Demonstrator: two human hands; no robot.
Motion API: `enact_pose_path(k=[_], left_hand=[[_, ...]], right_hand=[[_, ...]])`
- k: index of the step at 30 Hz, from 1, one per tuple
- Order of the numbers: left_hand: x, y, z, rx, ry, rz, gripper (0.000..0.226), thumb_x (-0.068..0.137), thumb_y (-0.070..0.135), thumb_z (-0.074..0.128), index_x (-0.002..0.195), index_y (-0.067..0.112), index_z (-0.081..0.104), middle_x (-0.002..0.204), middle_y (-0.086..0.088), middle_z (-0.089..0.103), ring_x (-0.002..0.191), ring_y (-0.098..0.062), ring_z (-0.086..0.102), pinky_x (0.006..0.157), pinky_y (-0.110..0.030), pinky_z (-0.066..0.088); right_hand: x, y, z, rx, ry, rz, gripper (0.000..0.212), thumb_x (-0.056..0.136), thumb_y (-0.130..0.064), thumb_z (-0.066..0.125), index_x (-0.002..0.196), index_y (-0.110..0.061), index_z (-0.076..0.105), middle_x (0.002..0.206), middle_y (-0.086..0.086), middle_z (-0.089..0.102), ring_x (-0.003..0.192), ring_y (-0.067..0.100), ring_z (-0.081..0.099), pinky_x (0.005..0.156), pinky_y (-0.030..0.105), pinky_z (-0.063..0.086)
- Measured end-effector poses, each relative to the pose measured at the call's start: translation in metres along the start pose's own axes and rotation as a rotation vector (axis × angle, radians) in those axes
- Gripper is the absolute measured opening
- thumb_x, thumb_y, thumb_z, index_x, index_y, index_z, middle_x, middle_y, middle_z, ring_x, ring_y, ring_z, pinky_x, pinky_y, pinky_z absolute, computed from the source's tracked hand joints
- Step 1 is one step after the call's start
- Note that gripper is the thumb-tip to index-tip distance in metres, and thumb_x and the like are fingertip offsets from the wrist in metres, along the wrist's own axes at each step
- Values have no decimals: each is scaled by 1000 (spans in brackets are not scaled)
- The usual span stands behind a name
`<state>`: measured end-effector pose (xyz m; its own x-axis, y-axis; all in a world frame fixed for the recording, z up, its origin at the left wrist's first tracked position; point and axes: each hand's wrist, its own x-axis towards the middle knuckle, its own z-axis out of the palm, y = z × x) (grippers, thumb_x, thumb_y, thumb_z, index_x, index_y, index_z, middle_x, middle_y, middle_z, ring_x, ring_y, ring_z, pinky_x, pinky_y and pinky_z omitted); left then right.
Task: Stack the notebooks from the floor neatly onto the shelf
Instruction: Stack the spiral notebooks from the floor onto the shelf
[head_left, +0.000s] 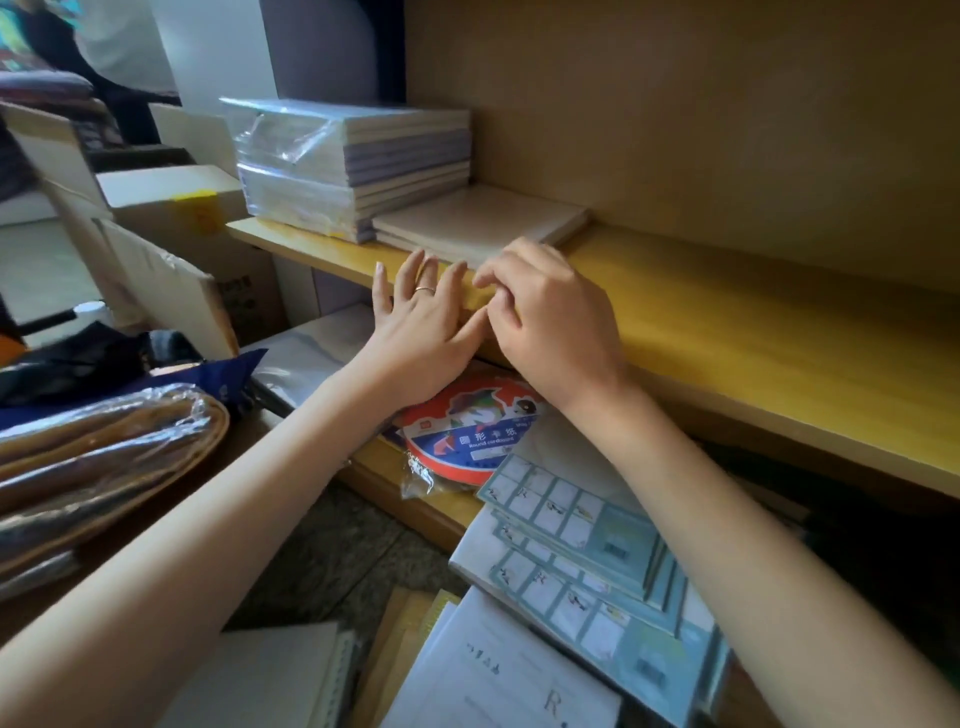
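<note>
Notebooks (480, 218) form two stacks (one plastic-wrapped) on one shelf (753, 327).

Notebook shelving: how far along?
Done: a wrapped stack and a low beige stack sit on the shelf. In hand: left hand and right hand at the beige stack's front edge, apparently squaring it. Left: teal notebooks piled below.

Head-worn view, forward and down, near shelf (727, 332)
</note>
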<state>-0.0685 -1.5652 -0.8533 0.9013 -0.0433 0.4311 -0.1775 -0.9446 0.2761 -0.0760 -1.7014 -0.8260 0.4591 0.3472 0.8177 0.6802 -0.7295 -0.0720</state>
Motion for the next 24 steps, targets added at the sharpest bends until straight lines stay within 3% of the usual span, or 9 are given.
enact_pose_path(k=[3,7,9,11,14,17,19,21,24], left_hand=[[-77,-6,-5,-15,31,190,61,85,50,26,140,25,32,155,-11,18,145,-24,5,116,-45,1],[-176,-36,15,-26,-177,256,36,84,30,42,117,21,54,135,-5,48,128,-25,42,105,-44,35],[-217,-52,27,-94,-341,171,30,85,30,41,103,18,62,121,-5,58,112,-24,56,91,-38,47],[-255,-65,35,-128,-480,87,34,81,31,39,96,16,66,113,-7,64,101,-25,63,85,-30,50],[-306,-93,49,-23,-568,-10,39,73,33,42,97,13,64,111,-18,65,98,-33,65,79,-32,53],[-340,-118,52,41,-604,-213,51,78,36,56,125,17,50,140,-23,41,129,-40,41,101,-46,39],[-350,-131,48,60,-646,-444,68,81,34,67,139,17,35,151,-19,18,139,-36,21,109,-45,25],[-355,-148,44,43,-649,-666,86,77,38,73,144,14,24,149,-20,16,135,-38,24,109,-47,26],[-364,-165,46,-107,-642,-935,115,64,42,83,146,6,12,148,-20,17,135,-36,25,109,-42,29]], right_hand=[[-48,-19,-16,199,-31,-69,15,80,-6,49,77,-10,63,80,2,61,76,17,56,60,27,45],[-130,-45,1,364,-405,-45,15,79,-8,49,75,-14,62,78,-2,61,74,18,58,59,36,48],[-171,-59,16,479,-618,86,17,79,-9,49,77,-17,64,80,-5,62,74,15,59,62,37,49],[-210,-73,29,585,-824,249,23,79,-5,49,79,-19,67,83,-5,66,77,14,62,69,29,50],[-251,-98,42,817,-1050,740,33,82,4,44,77,-20,66,83,2,69,74,17,64,62,23,52],[-268,-123,52,1046,-1091,1227,29,89,8,40,88,-10,62,81,4,66,66,14,59,53,18,52],[-270,-137,56,1099,-1140,1312,21,92,4,44,99,-8,59,84,4,66,68,13,59,57,19,54],[-269,-147,59,1138,-1186,1333,19,91,2,49,101,-12,58,89,6,65,72,15,60,65,23,55],[-267,-158,64,1137,-1185,1355,22,92,0,50,111,-10,54,90,5,60,73,13,59,65,22,54]])
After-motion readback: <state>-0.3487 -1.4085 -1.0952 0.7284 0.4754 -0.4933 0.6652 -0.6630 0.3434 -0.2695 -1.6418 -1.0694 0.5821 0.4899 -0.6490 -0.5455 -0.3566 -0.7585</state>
